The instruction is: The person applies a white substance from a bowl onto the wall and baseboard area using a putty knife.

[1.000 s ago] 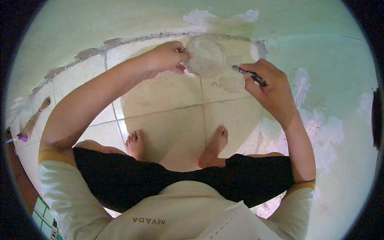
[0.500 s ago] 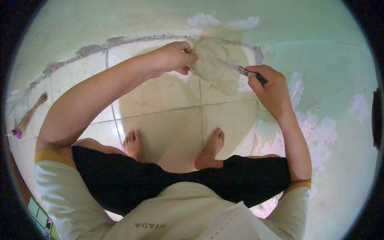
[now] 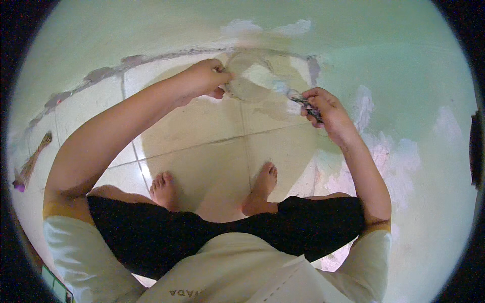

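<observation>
My left hand (image 3: 206, 80) is closed on the near-left rim of a round, pale, see-through bowl (image 3: 247, 90), held over the floor tiles close to the wall. Whitish paste (image 3: 260, 74) shows in the bowl. My right hand (image 3: 326, 112) grips the dark handle of a putty knife (image 3: 306, 105), whose pale blade end points left into the bowl. Motion smears the blade, so its exact shape is unclear.
The green wall (image 3: 394, 65) curves around ahead and to the right, with white filler patches (image 3: 290, 28). Grey broken mortar (image 3: 101, 74) runs along its foot. A small straw brush (image 3: 35, 157) lies at far left. My bare feet (image 3: 164, 189) stand on the tiled floor (image 3: 202, 156).
My right hand has turned its grip and lowered slightly, swinging the putty knife to a steeper slant. The whole view has shifted a little, with the bowl now further left in it.
</observation>
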The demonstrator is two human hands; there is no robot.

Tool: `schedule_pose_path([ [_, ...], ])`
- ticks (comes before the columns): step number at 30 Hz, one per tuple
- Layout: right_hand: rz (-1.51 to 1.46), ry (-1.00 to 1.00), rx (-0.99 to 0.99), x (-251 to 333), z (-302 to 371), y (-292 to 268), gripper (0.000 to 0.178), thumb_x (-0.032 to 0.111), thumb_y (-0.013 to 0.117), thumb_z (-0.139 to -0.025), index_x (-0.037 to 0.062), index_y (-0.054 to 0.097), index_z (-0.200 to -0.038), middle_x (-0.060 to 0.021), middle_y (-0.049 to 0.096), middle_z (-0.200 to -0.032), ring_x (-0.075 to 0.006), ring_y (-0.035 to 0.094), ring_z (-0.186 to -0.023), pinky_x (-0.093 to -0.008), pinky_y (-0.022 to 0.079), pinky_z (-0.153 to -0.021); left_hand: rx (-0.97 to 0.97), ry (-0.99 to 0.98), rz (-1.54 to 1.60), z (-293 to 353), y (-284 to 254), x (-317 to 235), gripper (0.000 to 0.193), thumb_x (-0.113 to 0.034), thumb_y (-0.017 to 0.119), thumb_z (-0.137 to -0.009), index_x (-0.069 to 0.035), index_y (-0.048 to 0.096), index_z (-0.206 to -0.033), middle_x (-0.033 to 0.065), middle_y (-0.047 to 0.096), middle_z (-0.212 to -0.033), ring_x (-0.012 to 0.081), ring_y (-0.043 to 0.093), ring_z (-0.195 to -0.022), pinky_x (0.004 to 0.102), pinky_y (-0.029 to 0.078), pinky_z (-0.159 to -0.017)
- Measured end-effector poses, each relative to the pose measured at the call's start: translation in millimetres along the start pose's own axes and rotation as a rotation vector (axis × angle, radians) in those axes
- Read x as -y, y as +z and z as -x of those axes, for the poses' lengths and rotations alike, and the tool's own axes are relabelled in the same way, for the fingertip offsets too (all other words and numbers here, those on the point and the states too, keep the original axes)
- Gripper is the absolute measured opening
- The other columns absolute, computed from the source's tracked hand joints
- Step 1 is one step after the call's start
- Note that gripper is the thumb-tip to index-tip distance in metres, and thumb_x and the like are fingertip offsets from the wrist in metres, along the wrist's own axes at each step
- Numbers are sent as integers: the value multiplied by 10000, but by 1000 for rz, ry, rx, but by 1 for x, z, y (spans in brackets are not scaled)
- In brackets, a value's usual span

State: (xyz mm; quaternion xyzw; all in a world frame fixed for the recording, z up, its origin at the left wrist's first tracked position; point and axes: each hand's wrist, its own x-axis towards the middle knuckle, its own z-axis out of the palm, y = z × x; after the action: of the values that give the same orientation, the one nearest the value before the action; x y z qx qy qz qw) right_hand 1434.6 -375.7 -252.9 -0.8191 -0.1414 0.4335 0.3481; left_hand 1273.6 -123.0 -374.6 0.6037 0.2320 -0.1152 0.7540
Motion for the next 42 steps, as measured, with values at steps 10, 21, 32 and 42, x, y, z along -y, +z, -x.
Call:
schedule_pose_path([
  [10, 414, -204, 12, -24, 5, 3, 218, 228, 552, -966, 41, 583, -1074, 41, 465, -648, -43, 389, -541, -216, 317, -478, 1, -2, 26, -13, 5, 8, 385, -326, 624, -906, 33, 548, -1024, 124, 600, -952, 185, 623, -793, 295, 551, -731],
  [21, 47, -209, -10, -74, 10, 8, 281, 277, 461, -1012, 24, 565, -1072, 49, 400, -681, -50, 346, -581, -211, 303, -517, 31, 26, 80, -26, 19, 11, 353, -328, 620, -916, 9, 552, -996, 91, 584, -910, 160, 609, -775, 284, 538, -751],
  [32, -269, -147, -444, -160, -76, -57, 316, 347, 485, -995, 47, 553, -1068, 45, 395, -682, -48, 355, -521, -217, 277, -452, -89, -51, -65, 1, 11, -3, 270, -281, 600, -930, -32, 535, -1010, 66, 565, -947, 164, 593, -887, 310, 545, -839],
  [42, -470, -32, -538, -195, -175, -110, 267, 324, 539, -968, 62, 588, -968, 29, 428, -669, -71, 374, -509, -243, 310, -439, -171, -115, -90, 56, 26, -53, 261, -286, 591, -936, -39, 542, -1009, 73, 588, -994, 168, 613, -927, 307, 524, -879],
])
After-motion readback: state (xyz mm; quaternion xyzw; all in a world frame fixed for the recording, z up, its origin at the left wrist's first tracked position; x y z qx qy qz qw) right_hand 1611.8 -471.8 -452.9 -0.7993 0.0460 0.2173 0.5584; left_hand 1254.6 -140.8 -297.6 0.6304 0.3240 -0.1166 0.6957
